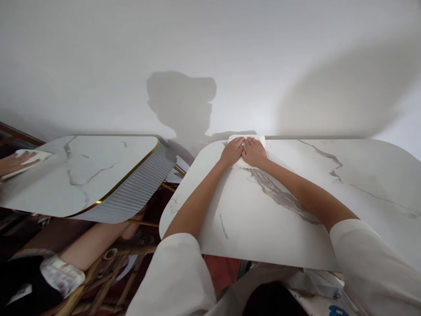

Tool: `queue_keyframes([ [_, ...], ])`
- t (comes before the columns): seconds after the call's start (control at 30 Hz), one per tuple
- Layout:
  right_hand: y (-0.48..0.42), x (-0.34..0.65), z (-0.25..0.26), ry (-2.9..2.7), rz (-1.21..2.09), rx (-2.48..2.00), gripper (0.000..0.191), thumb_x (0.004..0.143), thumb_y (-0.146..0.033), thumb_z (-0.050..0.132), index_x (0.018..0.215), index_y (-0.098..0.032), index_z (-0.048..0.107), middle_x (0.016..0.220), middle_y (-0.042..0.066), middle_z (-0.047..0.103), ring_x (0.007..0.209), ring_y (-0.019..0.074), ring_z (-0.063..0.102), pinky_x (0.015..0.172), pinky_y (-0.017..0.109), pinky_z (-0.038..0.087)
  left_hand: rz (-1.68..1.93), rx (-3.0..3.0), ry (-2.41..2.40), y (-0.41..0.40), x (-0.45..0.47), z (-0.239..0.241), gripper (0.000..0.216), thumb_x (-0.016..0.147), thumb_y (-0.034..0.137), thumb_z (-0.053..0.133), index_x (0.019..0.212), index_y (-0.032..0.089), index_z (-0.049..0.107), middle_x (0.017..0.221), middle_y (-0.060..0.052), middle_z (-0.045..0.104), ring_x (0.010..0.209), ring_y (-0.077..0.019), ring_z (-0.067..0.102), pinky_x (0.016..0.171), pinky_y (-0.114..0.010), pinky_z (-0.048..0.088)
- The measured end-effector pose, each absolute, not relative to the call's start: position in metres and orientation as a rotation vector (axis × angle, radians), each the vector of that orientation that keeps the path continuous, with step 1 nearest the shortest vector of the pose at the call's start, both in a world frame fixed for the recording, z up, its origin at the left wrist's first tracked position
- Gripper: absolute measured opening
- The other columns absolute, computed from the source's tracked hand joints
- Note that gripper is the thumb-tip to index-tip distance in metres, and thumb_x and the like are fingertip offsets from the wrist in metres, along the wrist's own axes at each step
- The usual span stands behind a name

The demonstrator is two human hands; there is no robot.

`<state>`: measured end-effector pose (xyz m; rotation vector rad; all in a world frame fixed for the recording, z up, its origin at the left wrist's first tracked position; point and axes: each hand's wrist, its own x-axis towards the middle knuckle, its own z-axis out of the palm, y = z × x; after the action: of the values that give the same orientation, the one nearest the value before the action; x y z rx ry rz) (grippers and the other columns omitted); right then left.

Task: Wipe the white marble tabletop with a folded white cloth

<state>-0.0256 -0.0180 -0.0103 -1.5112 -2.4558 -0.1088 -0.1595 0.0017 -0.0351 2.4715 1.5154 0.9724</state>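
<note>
A white wall [250, 57] fills the top of the frame. Below, my marble-patterned tabletop [263, 232] spans centre to right; a gold-trimmed tabletop [105, 153] sits at left. The white cloth [244, 164] lies near the centre of the frame, by my tabletop's far edge. My left hand [233, 149] and right hand [254, 151] lie flattened side by side on it, palms down. I judge this a wiping stroke; continuing calls for even pressure.

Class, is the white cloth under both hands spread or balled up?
Spread: the white cloth lies fairly flat, edges showing around the left hand and right hand. Folded layers: cannot tell.
</note>
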Motion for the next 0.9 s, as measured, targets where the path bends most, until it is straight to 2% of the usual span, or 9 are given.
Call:
queue_keyframes([
  [0.17, -0.060, -0.026, -0.012, -2.404, -0.152, -1.543, 0.055, 0.090, -0.024, 0.033, 0.137, 0.004, 0.037, 0.144, 0.019, 0.037, 0.134, 0.0285, 0.029, 0.110, 0.039, 0.017, 0.928, 2.490, 1.465, -0.032, -0.161, -0.036, 0.045, 0.090, 0.026, 0.025, 0.126, 0.012, 0.047, 0.134, -0.012, 0.050, 0.125, -0.0197, 0.044, 0.109, -0.037, 0.033],
  [0.47, -0.151, -0.045, -0.017, -2.469, -0.301, -1.446, 0.057, 0.090, -0.024, 0.034, 0.132, 0.014, 0.037, 0.136, 0.031, 0.040, 0.128, 0.0387, 0.036, 0.105, 0.050, 0.025, 0.879, 2.482, 1.440, -0.123, -0.183, -0.042, 0.048, 0.092, 0.032, 0.022, 0.129, 0.014, 0.045, 0.138, -0.010, 0.047, 0.129, -0.0188, 0.040, 0.112, -0.038, 0.030],
  [0.8, -0.222, -0.074, -0.018, -2.608, -0.138, -1.251, 0.061, 0.089, -0.029, 0.040, 0.133, 0.013, 0.037, 0.139, 0.029, 0.037, 0.130, 0.0366, 0.034, 0.106, 0.050, 0.026, 0.888, 2.399, 1.632, -0.217, -0.218, -0.051, 0.050, 0.091, 0.035, 0.022, 0.131, 0.015, 0.044, 0.136, -0.011, 0.048, 0.128, -0.0219, 0.042, 0.110, -0.044, 0.032],
  [0.9, -0.234, -0.072, -0.020, -2.615, -0.114, -1.165, 0.060, 0.088, -0.029, 0.041, 0.132, 0.011, 0.039, 0.139, 0.029, 0.038, 0.131, 0.0356, 0.033, 0.106, 0.052, 0.025, 0.904, 2.400, 1.678, -0.234, -0.217, -0.054, 0.051, 0.091, 0.034, 0.022, 0.130, 0.012, 0.045, 0.134, -0.014, 0.049, 0.126, -0.0236, 0.043, 0.110, -0.045, 0.032],
])
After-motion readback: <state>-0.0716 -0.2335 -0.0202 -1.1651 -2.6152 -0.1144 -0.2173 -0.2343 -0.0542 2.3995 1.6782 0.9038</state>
